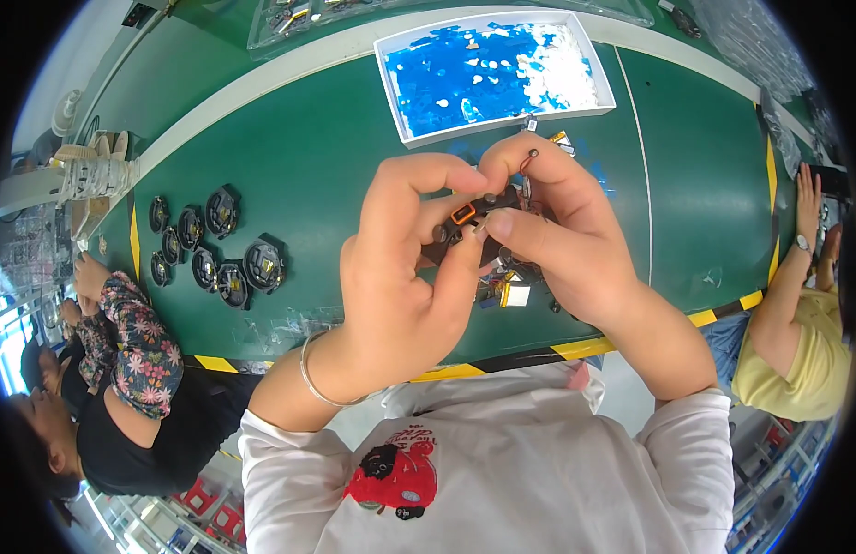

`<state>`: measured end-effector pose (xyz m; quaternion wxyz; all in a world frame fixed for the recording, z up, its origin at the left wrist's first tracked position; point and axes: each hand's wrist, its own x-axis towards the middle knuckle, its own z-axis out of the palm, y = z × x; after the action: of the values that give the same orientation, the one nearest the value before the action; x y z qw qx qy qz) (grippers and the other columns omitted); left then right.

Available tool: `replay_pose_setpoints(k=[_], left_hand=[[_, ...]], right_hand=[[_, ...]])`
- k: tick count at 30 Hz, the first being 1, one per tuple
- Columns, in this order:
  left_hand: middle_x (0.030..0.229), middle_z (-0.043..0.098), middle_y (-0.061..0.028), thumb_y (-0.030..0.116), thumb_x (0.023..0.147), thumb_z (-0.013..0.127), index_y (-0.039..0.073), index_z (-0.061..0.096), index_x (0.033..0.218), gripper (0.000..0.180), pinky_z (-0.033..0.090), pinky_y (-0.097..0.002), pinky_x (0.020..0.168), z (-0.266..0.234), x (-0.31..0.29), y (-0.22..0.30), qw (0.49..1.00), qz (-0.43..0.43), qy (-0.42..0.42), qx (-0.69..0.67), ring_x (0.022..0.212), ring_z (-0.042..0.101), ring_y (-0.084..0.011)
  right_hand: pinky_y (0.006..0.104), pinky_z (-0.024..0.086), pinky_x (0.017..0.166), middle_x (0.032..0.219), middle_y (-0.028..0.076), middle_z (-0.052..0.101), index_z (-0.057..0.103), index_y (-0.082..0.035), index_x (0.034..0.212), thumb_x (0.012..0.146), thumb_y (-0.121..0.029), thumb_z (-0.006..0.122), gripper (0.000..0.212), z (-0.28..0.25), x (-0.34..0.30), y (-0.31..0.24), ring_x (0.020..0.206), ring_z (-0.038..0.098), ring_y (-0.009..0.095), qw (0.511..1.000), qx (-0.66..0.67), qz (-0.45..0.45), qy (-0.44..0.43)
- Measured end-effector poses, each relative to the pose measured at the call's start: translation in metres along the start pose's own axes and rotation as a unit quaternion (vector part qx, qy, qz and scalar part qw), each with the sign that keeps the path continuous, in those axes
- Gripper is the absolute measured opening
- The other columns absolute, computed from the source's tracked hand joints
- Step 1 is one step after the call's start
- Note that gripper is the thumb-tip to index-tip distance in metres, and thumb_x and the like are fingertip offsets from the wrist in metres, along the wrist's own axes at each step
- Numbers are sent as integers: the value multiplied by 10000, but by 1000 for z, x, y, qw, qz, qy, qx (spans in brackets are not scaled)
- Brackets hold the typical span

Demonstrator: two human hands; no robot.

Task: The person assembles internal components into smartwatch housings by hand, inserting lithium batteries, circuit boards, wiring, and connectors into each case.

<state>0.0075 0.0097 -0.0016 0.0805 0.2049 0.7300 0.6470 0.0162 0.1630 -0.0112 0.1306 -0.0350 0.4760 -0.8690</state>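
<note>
Both my hands are raised over the green table, meeting around a small black electronic housing (464, 214) with an orange-rimmed opening. My left hand (400, 258) grips its left side, thumb and fingertips pressed on it. On the other side my right hand (562, 231) pinches it between thumb and curled fingers. A thin red and dark wire with a small round black part (533, 154) sticks up by the right fingers. Below the hands lie white and yellow battery packs (514, 294), partly hidden by my fingers.
Several round black housings (264, 264) stand to the left. A white box (405, 137) with blue and white scraps lies at the back. Clear plastic bags (289, 325) rest near the striped front edge. Co-workers sit left, by a floral sleeve (143, 346), and right, in yellow (788, 355).
</note>
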Motion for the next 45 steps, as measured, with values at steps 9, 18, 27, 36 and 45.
replay_pose_setpoints(k=[9,18,27,36,45], left_hand=[[999,586,-83,-130,788,514,-4,456,1057,303,498,-203,598,2,0,-5,999,23,27,11,783,639,-120],[969,595,-69,-121,830,470,9,458,1065,269,501,-200,602,4,5,1,999,-16,16,-45,801,611,-91],[927,587,-110,-61,888,452,8,427,1076,202,546,-214,588,-4,9,1,977,-82,-18,-197,798,608,-105],[927,587,-107,-49,895,448,8,430,1083,198,556,-215,595,-7,10,0,975,-88,-42,-202,799,613,-109],[908,590,-99,-59,887,458,10,422,1064,193,556,-219,609,-6,10,1,977,-93,-26,-188,792,612,-112]], right_hand=[[208,503,612,945,14,504,506,-31,973,806,18,546,178,-2,1,2,776,549,57,999,-32,-8,11],[227,436,719,920,9,496,477,-41,972,801,9,510,181,3,-2,-5,841,509,68,998,-42,36,39],[235,398,786,1003,29,457,478,-29,1039,778,2,515,265,1,-5,-8,909,470,84,996,-77,4,37],[222,397,742,992,30,454,477,-30,1067,787,25,499,286,0,-5,-5,882,468,83,991,-128,-18,22],[211,383,706,978,25,453,491,-31,1075,800,-2,495,277,3,-6,-9,828,455,68,989,-136,-41,27]])
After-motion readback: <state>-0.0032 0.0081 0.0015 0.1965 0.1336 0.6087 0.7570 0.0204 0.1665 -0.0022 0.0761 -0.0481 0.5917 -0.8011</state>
